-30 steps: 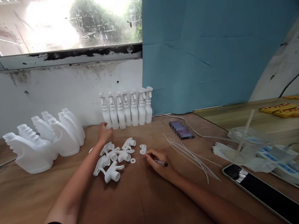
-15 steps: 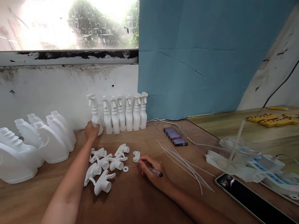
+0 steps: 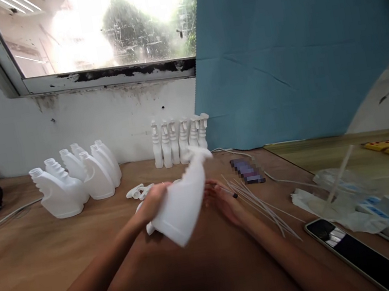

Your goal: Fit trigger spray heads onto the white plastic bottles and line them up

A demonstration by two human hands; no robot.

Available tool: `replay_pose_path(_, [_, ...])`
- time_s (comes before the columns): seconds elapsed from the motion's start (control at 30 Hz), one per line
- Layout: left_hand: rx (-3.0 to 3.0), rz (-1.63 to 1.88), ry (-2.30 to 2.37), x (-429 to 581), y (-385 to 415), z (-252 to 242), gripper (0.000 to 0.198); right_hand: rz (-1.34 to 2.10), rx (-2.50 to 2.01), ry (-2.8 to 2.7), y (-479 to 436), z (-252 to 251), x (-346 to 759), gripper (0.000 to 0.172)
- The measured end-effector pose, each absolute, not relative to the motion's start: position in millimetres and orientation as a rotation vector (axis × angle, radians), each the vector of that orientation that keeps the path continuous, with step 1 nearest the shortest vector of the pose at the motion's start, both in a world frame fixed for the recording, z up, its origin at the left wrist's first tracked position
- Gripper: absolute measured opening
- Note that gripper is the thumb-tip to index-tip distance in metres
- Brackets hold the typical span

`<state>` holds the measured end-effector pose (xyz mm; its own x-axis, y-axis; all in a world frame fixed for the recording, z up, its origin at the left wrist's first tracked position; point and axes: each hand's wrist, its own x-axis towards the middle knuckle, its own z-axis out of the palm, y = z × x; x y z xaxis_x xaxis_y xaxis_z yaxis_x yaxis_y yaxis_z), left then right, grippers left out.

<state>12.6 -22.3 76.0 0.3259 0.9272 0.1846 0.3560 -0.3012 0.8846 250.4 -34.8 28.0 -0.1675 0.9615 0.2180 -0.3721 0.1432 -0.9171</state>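
The left hand grips a white plastic bottle with a white trigger sprayer head, tilted over the brown wooden desk. Its long axis runs from base at seven o'clock to sprayer head at one. From the right hand, just beside it with curled fingers, the bottle lies at nine o'clock, its sprayer head at eleven; blur hides whether the right hand touches it or grips anything.
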Motion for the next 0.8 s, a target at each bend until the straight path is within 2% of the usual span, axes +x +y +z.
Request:
replay_pose_path(0.07, [1.856,0.703,1.062,24,-40,79,0.042,1.489,-0.633,-1.014,-37,31,252,0.044])
replay_pose_path(0.13, [1.875,0.598,1.009,32,-53,83,0.042,1.556,-0.651,-0.896,-37,32,255,0.039])
replay_pose_path(0.27, [2.017,0.715,1.063,40,-73,88,0.046,1.493,-0.764,-0.732,-31,30,261,0.03])
replay_pose_path(0.4, [2.285,0.752,1.162,51,-93,81,0.098,1.349,-0.835,-0.742,-27,28,260,0.037])
replay_pose_path(0.43, [2.314,0.736,1.185,53,-97,79,0.104,1.331,-0.843,-0.759,-28,28,260,0.038])
replay_pose_path(0.5, [2.298,0.715,1.221,54,-102,78,0.103,1.314,-0.839,-0.781,-31,31,260,0.037])
replay_pose_path(0.57, [2.164,0.671,1.159,49,-102,82,0.093,1.33,-0.812,-0.8,-35,37,261,0.035])
replay_pose_path(0.67, [1.643,0.467,0.815,34,-96,89,0.082,1.404,-0.723,-0.868,-41,47,266,0.038])
replay_pose_path(0.8, [1.009,0.288,0.36,24,-101,66,0.091,1.463,-0.524,-1.003,-50,49,271,0.045])
